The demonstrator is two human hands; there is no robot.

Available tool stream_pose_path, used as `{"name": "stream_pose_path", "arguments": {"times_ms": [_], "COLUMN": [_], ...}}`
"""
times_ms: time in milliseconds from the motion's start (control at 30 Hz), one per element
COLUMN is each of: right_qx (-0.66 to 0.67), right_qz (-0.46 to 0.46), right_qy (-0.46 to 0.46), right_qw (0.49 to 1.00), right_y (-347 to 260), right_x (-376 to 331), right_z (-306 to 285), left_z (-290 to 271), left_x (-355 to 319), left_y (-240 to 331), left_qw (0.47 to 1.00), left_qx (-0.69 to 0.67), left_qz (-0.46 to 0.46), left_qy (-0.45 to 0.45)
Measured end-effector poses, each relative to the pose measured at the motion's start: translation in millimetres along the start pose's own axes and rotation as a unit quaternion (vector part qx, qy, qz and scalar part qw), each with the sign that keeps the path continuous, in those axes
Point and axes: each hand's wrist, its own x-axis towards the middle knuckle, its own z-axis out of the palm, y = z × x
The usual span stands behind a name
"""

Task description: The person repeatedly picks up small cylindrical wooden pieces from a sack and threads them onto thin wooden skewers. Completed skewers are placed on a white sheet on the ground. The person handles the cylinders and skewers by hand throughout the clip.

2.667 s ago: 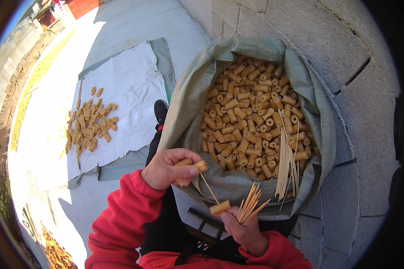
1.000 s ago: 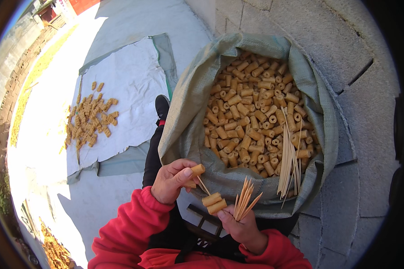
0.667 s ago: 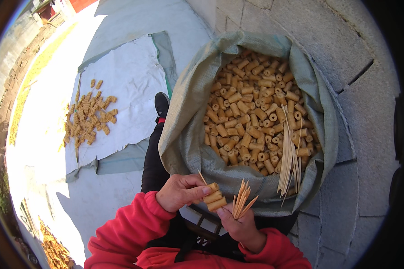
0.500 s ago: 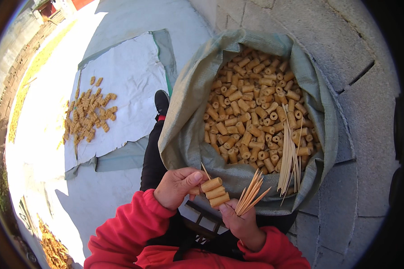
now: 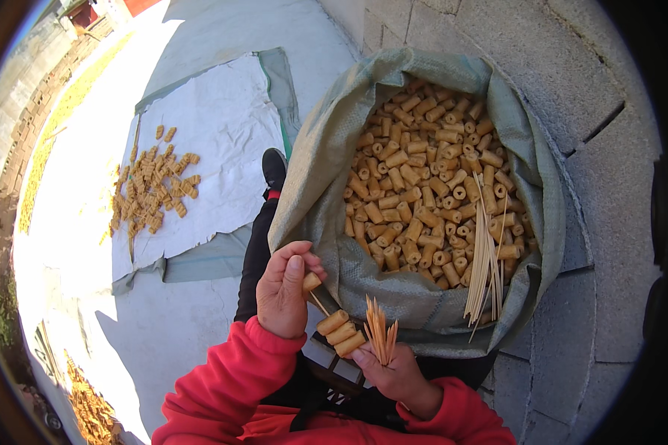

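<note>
My left hand (image 5: pixel 282 293) pinches a short tan hollow cylinder (image 5: pixel 312 282) at the upper end of a thin wooden skewer (image 5: pixel 320 303). Lower on that skewer, three more tan cylinders (image 5: pixel 341 333) sit crosswise, side by side. In my right hand (image 5: pixel 397 377) are the skewer's lower end and a fanned bundle of pointed wooden skewers (image 5: pixel 379 331). Beyond my hands stands an open grey-green woven sack (image 5: pixel 304 200), filled with the same loose cylinders (image 5: pixel 423 185). Several loose skewers (image 5: pixel 482 259) lie on the cylinders at the sack's right side.
On the left, a pile of threaded tan pieces (image 5: pixel 156 182) lies on a white sheet (image 5: pixel 226 111). My dark shoe (image 5: pixel 274 167) is between sheet and sack. A grey block wall (image 5: pixel 557 81) rises along the right. More tan pieces (image 5: pixel 89 404) lie at lower left.
My left hand has risen up and left from the three cylinders, holding one cylinder at the skewer's tip. More bare skewer shows. My right hand has turned its skewer bundle more upright.
</note>
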Motion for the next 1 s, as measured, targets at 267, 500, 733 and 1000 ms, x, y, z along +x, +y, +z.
{"name": "stream_pose_path", "arguments": {"times_ms": [267,500,733,1000], "right_qx": [0.020,0.141,0.187,0.105], "right_qz": [0.033,0.067,0.074,0.078], "right_qy": [0.006,-0.022,-0.069,-0.040], "right_qw": [0.999,0.987,0.977,0.991], "right_y": [1,3,8,1], "right_x": [1,2,4,1], "right_z": [0,-6,-8,0], "left_z": [10,-12,-25,-38], "left_x": [-13,-7,-19,-3], "left_y": [-7,2,-3,-13], "left_qw": [0.989,0.950,0.937,0.941], "left_qx": [0.135,-0.215,-0.222,-0.274], "left_qz": [0.063,-0.107,-0.162,-0.108], "left_qy": [0.013,-0.201,-0.214,-0.167]}}
